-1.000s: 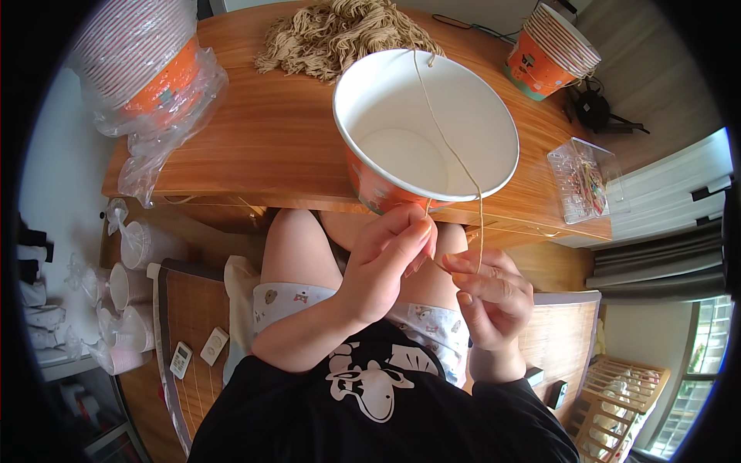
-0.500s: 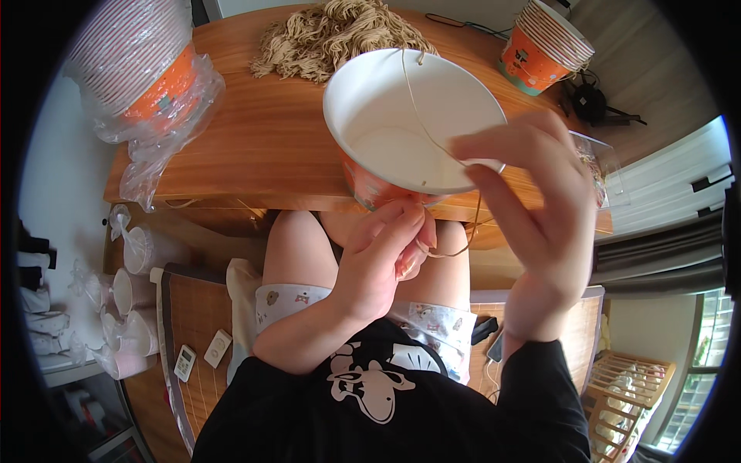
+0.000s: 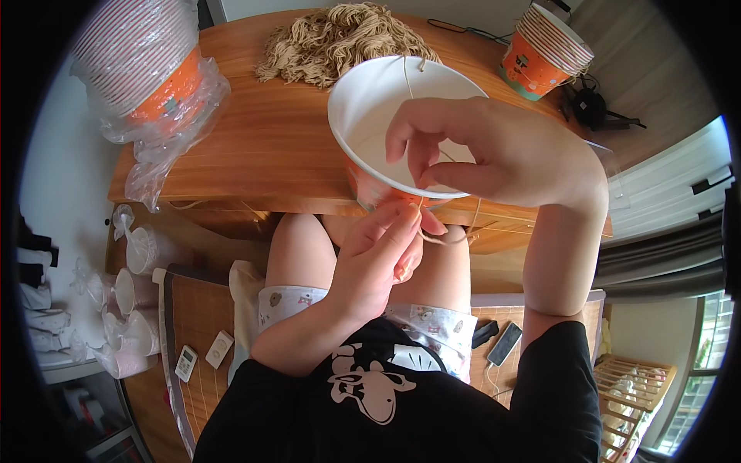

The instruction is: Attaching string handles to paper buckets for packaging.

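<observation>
Right hand (image 3: 509,147) has moved in over the white-lined bucket (image 3: 361,116), hiding much of its interior; whether its grip pinches the cord (image 3: 448,242) cannot be told. Left hand (image 3: 378,251), below the bucket's near rim, pinches cord. Beneath the bucket, wooden desk (image 3: 231,154); beyond it, tan yarn (image 3: 340,42); far right of it, grey curtain (image 3: 656,270).
</observation>
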Available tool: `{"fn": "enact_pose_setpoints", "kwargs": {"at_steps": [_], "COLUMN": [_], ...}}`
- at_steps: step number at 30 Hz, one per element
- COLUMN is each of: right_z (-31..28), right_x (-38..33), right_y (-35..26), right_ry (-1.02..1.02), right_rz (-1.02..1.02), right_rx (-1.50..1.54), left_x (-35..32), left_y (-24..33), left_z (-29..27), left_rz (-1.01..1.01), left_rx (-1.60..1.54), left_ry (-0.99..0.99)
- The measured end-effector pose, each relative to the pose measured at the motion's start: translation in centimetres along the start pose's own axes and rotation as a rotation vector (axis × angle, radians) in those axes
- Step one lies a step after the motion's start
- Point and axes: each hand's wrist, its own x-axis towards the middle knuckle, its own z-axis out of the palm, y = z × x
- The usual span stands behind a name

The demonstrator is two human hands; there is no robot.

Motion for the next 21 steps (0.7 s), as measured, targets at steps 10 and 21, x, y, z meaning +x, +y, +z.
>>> {"fn": "enact_pose_setpoints", "kwargs": {"at_steps": [10,21], "right_z": [8.2,13.3], "right_x": [-3.8,-4.0], "right_y": [-4.1,-0.9], "right_ry": [0.814,1.073], "right_rz": [0.052,-0.141], "right_rx": [-0.230,-0.562], "left_x": [-0.7,0.4], "left_y": [1.0,2.6], "left_z": [-2.1,-1.7], "left_rz": [0.571,0.487], "left_rx": [0.883,0.812], "left_ry": [0.096,0.066]}}
